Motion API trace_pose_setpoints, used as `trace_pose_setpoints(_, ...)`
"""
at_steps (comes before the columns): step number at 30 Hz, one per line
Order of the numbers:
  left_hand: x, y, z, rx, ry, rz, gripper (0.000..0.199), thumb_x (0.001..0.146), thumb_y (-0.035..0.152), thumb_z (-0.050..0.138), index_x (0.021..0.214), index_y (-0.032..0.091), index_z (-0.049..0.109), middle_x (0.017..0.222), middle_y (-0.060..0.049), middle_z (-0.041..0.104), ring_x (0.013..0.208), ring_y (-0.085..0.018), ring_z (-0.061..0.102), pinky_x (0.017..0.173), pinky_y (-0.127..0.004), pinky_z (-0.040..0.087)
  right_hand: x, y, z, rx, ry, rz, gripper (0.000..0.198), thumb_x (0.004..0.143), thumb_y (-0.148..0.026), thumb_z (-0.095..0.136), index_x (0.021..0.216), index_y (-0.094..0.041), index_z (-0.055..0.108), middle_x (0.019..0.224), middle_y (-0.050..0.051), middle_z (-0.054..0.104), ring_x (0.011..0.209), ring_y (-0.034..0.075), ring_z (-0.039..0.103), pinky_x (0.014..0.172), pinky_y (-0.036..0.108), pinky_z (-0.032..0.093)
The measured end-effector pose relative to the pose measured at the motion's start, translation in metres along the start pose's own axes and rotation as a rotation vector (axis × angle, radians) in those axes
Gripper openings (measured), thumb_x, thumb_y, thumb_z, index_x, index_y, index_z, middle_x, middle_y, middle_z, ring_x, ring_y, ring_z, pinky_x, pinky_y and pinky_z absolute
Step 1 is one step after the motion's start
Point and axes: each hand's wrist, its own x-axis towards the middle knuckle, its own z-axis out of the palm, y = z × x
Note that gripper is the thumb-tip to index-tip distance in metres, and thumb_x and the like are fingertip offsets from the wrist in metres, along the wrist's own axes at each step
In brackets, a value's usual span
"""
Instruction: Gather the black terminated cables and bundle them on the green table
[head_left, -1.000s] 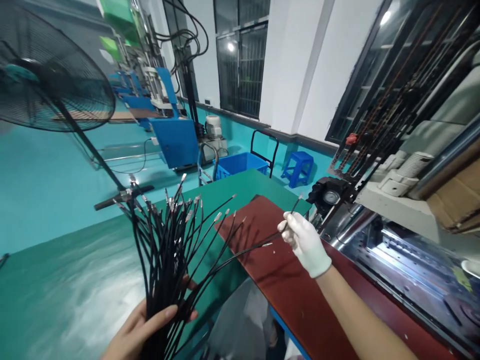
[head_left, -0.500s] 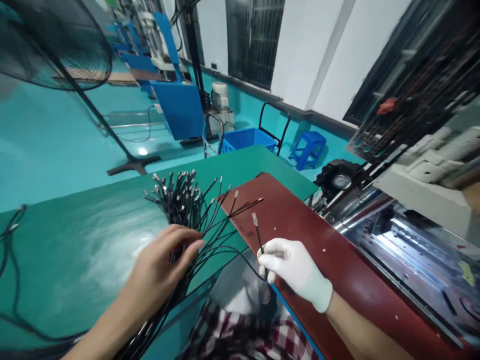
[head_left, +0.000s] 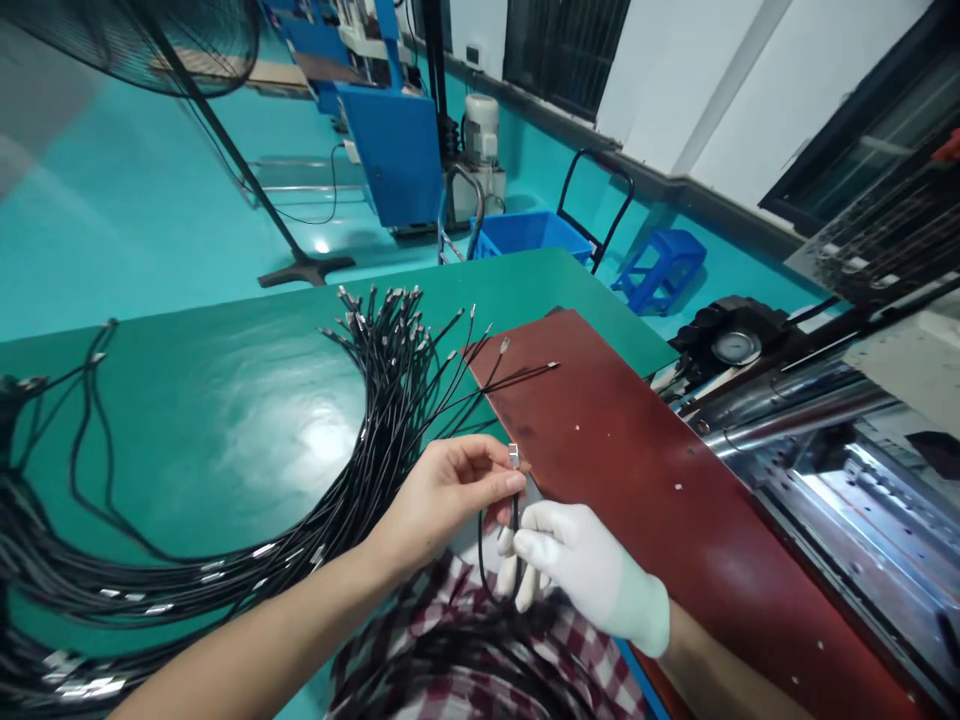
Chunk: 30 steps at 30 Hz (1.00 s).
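My bare left hand [head_left: 465, 483] pinches a black cable just below its silver metal connector [head_left: 514, 455], which points up. Lower on the same cable, the white-gloved right hand [head_left: 559, 550] is closed around it. Part of the cable [head_left: 481, 560] loops down between the hands toward my lap. More black cable [head_left: 480, 660] lies coiled over the checked cloth on my lap, blurred. Left of my hands, a thick bundle of black cables [head_left: 382, 400] with silver ends fans out on the green table [head_left: 210, 400].
A red-brown board [head_left: 600, 440] lies to the right, with small white bits on it. Beyond it stands a press machine [head_left: 862, 480] with a pressure gauge [head_left: 735, 347]. Behind the table are a blue crate [head_left: 532, 235], a blue stool [head_left: 664, 270] and a fan stand [head_left: 304, 268].
My left hand has left the cable bundle and moved right to the connector of the cable in my right hand. The view has tilted down and left.
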Motion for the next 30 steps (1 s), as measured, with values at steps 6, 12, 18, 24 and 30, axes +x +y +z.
trace_pose_setpoints(6, 0.001, -0.0027, -0.0012, -0.037, 0.002, -0.034, 0.027, 0.065, 0.029, 0.082, 0.068, 0.014, 0.059, 0.054, 0.001, 0.059, 0.041, -0.009, 0.052, 0.038, -0.018, 0.04, 0.0015, 0.0014, -0.001, 0.042, -0.08, -0.009, 0.028, 0.09, -0.041, 0.049, 0.088, -0.014, 0.058, 0.073, 0.004, 0.069, 0.056, 0.011, 0.064, 0.054, 0.02, 0.046)
trace_pose_setpoints(12, 0.001, -0.0049, -0.0028, -0.096, -0.019, -0.057, 0.027, 0.066, 0.029, 0.082, 0.07, 0.012, 0.061, 0.054, 0.0, 0.06, 0.041, -0.008, 0.052, 0.038, -0.017, 0.04, 0.0027, 0.0016, -0.0001, 0.05, -0.063, 0.057, 0.03, 0.087, -0.042, 0.053, 0.085, -0.013, 0.057, 0.077, 0.008, 0.071, 0.055, 0.012, 0.064, 0.052, 0.02, 0.043)
trace_pose_setpoints(18, -0.0016, -0.0014, -0.0014, -0.169, -0.042, -0.074, 0.022, 0.069, 0.025, 0.081, 0.076, 0.009, 0.068, 0.062, -0.004, 0.066, 0.045, -0.008, 0.056, 0.04, -0.016, 0.042, 0.0054, -0.0006, 0.0026, 0.07, -0.008, 0.139, 0.023, 0.08, -0.035, 0.059, 0.085, -0.013, 0.056, 0.076, 0.009, 0.071, 0.054, 0.013, 0.063, 0.052, 0.022, 0.045)
trace_pose_setpoints(24, -0.0037, -0.003, -0.0035, -0.248, -0.096, -0.105, 0.021, 0.075, 0.022, 0.076, 0.091, 0.009, 0.073, 0.069, -0.006, 0.068, 0.049, -0.008, 0.058, 0.045, -0.016, 0.045, 0.0075, 0.0003, 0.0032, 0.14, -0.007, 0.14, 0.022, 0.076, -0.028, 0.062, 0.092, -0.013, 0.06, 0.072, 0.004, 0.068, 0.051, 0.011, 0.061, 0.053, 0.022, 0.047)
trace_pose_setpoints(30, -0.0064, -0.0047, -0.0064, -0.284, -0.138, -0.134, 0.022, 0.077, 0.023, 0.075, 0.095, 0.01, 0.075, 0.071, -0.006, 0.068, 0.05, -0.007, 0.058, 0.047, -0.016, 0.045, 0.0072, 0.003, 0.0047, 0.187, 0.001, 0.114, 0.022, 0.074, -0.025, 0.065, 0.092, -0.013, 0.061, 0.069, 0.002, 0.066, 0.051, 0.011, 0.06, 0.052, 0.022, 0.05)
